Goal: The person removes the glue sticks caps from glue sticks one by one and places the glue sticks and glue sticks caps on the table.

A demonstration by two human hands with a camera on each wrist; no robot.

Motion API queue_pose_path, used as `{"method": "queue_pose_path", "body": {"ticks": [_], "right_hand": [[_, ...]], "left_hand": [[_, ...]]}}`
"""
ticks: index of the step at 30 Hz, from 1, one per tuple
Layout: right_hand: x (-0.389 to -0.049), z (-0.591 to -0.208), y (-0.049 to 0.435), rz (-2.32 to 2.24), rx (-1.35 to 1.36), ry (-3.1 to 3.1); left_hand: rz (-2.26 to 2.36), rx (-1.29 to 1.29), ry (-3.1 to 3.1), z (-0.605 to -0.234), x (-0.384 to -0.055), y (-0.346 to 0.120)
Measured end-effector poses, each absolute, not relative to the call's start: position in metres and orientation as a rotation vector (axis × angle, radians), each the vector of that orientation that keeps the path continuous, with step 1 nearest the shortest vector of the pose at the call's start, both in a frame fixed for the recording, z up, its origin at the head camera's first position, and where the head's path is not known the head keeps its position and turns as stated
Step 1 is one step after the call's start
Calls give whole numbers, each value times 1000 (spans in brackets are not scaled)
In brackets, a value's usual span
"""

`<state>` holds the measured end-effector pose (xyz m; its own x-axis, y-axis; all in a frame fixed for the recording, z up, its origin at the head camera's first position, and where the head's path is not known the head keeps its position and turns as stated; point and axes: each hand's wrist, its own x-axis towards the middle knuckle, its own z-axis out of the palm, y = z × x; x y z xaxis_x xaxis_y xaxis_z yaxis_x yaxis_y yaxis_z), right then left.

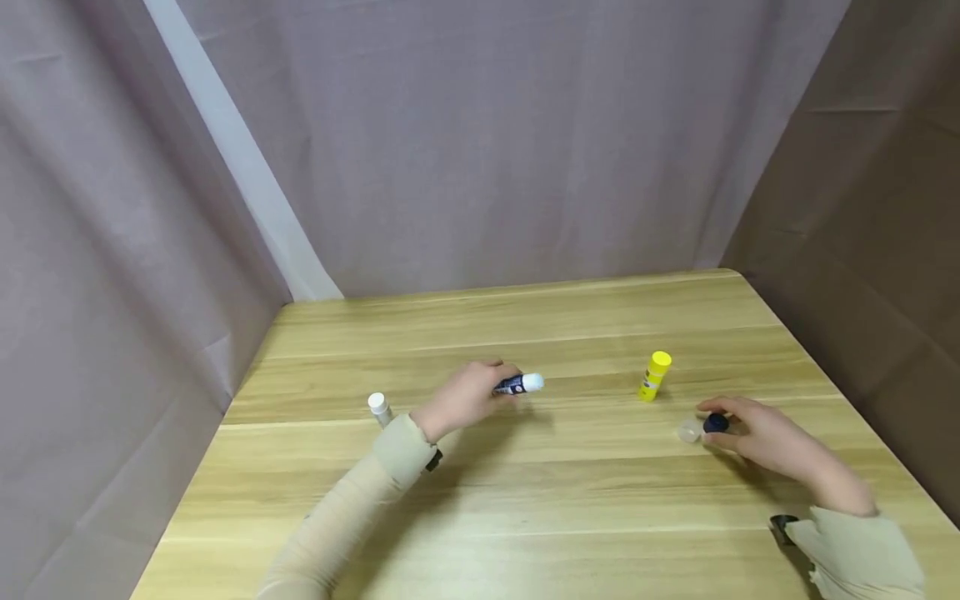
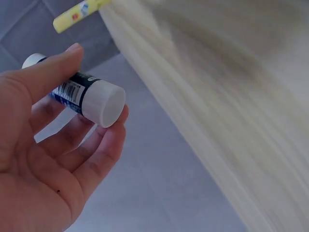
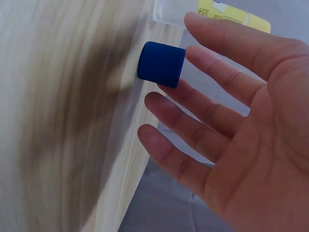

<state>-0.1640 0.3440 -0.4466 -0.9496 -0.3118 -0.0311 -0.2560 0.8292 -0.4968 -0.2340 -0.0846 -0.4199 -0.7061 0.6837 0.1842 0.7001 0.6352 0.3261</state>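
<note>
My left hand [image 1: 468, 396] holds a dark blue glue stick [image 1: 512, 385] above the table, pinched between thumb and fingers. White shows at both ends of this stick [image 2: 72, 92] in the left wrist view. At the right, my right hand [image 1: 768, 437] is spread around a dark blue cap [image 1: 716, 422] that stands on the table. The right wrist view shows the fingers extended beside the blue cap [image 3: 161, 64], with the thumb apart from it. Just left of that cap sits a translucent cap [image 1: 689, 430]. Behind them a yellow glue stick [image 1: 655, 376] stands upright.
Another glue stick with a white top [image 1: 378, 406] stands left of my left wrist, its lower part hidden by the sleeve. The wooden table [image 1: 480, 333] has grey curtains [image 1: 525, 150] behind and at the left, and a brown one [image 1: 885, 250] at the right.
</note>
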Motion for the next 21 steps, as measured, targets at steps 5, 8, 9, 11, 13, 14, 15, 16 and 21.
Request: {"method": "queue_pose_path", "body": {"ticks": [5, 8, 9, 11, 13, 14, 15, 16, 21], "right_hand": [[-166, -450, 342, -751, -463, 2911], [-168, -449, 342, -735, -473, 2916], [-168, -449, 341, -727, -473, 2918], [-168, -448, 341, -717, -466, 2915], [-168, -448, 340, -710, -455, 2907], [-167, -447, 340, -707, -450, 2904], [-167, -447, 339, -704, -443, 2899], [-166, -447, 339, -702, -439, 2892], [-161, -447, 342, -709, -430, 2877]], "left_hand": [[-754, -1041, -2753, -410, -239, -108], [-781, -940, -2737, -403, -241, -125], [-792, -907, -2732, -400, -242, -131], [-828, -847, -2712, -395, -243, -143], [-870, -789, -2687, -389, -242, -155], [-896, -765, -2671, -386, -242, -162], [-923, -739, -2659, -383, -241, -169], [-953, -713, -2647, -381, -240, -175], [-1065, -587, -2628, -373, -237, -206]]}}
